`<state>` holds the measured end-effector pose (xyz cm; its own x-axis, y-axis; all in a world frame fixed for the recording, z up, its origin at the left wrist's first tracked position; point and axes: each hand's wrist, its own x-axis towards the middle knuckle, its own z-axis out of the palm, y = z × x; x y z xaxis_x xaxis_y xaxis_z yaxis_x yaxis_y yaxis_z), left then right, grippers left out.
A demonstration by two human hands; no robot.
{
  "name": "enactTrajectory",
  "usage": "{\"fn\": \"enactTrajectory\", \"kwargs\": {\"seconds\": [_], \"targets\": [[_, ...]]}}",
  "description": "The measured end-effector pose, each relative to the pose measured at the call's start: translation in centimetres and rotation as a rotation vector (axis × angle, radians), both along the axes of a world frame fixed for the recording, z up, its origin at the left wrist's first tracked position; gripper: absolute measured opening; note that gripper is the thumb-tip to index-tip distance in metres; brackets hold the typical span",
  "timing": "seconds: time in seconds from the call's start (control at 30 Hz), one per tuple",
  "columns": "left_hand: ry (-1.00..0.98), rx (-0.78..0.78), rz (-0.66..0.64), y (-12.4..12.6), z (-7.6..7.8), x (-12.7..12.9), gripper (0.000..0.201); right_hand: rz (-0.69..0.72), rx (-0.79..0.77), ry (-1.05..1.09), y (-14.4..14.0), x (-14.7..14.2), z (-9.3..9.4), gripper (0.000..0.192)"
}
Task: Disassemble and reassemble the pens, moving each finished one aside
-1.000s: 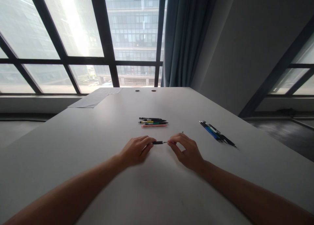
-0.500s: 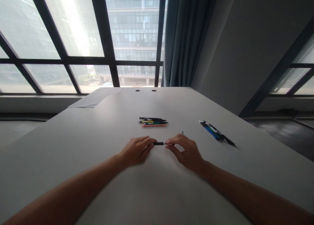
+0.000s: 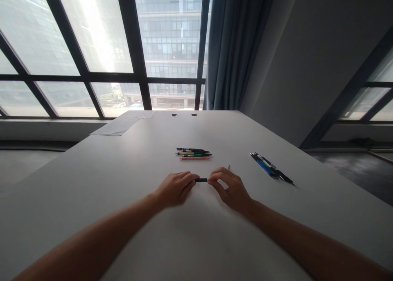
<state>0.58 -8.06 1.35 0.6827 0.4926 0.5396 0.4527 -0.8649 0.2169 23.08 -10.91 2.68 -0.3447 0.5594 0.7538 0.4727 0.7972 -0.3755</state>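
Note:
Above the white table, my left hand (image 3: 176,187) is closed around one end of a black pen (image 3: 201,180), thumb and fingers pinching it. The pen lies level between my hands, with only its dark middle stretch showing. At its other end my right hand (image 3: 231,189) is closed too, thumb and fingertips pinched together; they cover that end, so its tip is hidden. A small silver-tipped piece (image 3: 229,167) shows just behind my right hand, mostly covered by it.
Several pens and pencils, a pink one (image 3: 195,158) nearest, lie in a row beyond my hands. To the right rests another bunch with a blue pen (image 3: 266,167). Paper sheets (image 3: 113,127) cover the table's far left edge. Windows and a curtain (image 3: 235,48) stand behind.
My right fingertips have closed in on the black pen; the light and dark bit that showed between them and the barrel is now covered. The view has shifted slightly.

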Motion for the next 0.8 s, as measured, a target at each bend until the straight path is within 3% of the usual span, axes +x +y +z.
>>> {"fn": "enactTrajectory", "kwargs": {"seconds": [0.3,0.53,0.7,0.8], "targets": [[-0.159,0.046,0.158,1.0,-0.7,0.1,0.023,-0.018,-0.081,0.087,2.5,-1.3,2.8,0.016],[-0.275,-0.033,0.207,0.6,0.3,1.2,0.021,-0.087,-0.221,0.301,3.3,-1.8,4.0,0.027],[-0.365,-0.156,0.201,-0.3,0.4,1.6,0.020,0.067,-0.463,0.380,3.5,-1.7,3.8,0.033],[-0.404,-0.216,0.170,-0.6,0.4,1.6,0.020,0.166,-0.499,0.396,3.6,-1.7,3.8,0.031]]}}
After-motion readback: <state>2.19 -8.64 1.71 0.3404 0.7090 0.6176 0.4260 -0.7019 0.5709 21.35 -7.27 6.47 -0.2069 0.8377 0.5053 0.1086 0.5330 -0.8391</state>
